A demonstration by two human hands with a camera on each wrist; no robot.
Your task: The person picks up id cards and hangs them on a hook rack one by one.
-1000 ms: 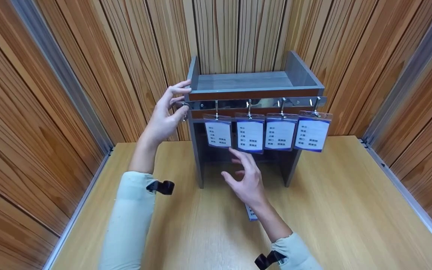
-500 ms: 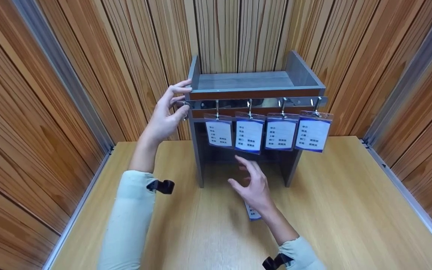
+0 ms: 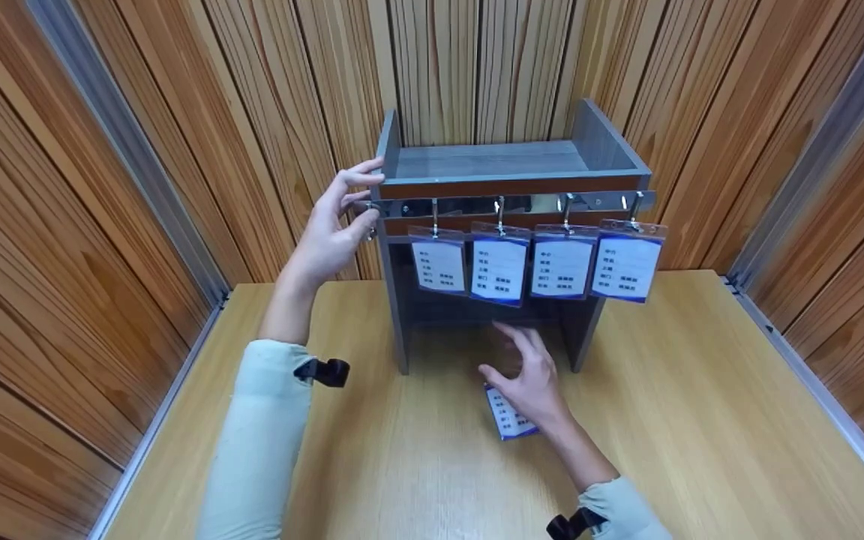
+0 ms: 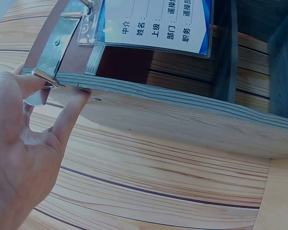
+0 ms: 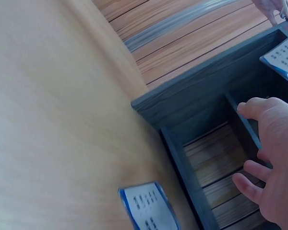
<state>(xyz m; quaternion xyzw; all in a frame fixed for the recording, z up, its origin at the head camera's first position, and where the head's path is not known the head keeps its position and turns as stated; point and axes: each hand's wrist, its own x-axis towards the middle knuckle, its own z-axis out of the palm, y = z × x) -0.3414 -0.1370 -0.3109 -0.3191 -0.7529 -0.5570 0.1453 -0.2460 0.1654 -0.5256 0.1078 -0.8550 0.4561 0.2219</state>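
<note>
My left hand (image 3: 331,232) grips the left end of a shiny metal hook rail (image 3: 597,202), with fingers against the shelf's side. In the left wrist view, the thumb touches the panel edge beside an end hook (image 4: 47,78). Several ID badges (image 3: 502,266) in clear sleeves hang from the rail's other hooks. Below them my right hand (image 3: 533,379) hovers with fingers spread and nothing in them. Another ID badge (image 3: 507,420) lies on the table, partly hidden under the right hand in the head view; the right wrist view shows this badge (image 5: 149,208) beyond the fingers.
A grey wooden shelf unit (image 3: 484,161) bears the rail across its front and stands on a light wood table (image 3: 702,420). Striped wood panels (image 3: 252,112) wall the space behind and at both sides. Metal strips (image 3: 784,364) run along the table's sides.
My right hand has moved down and to the right, away from the hanging badges, uncovering more of the badge on the table. The left hand stays at the rail's end.
</note>
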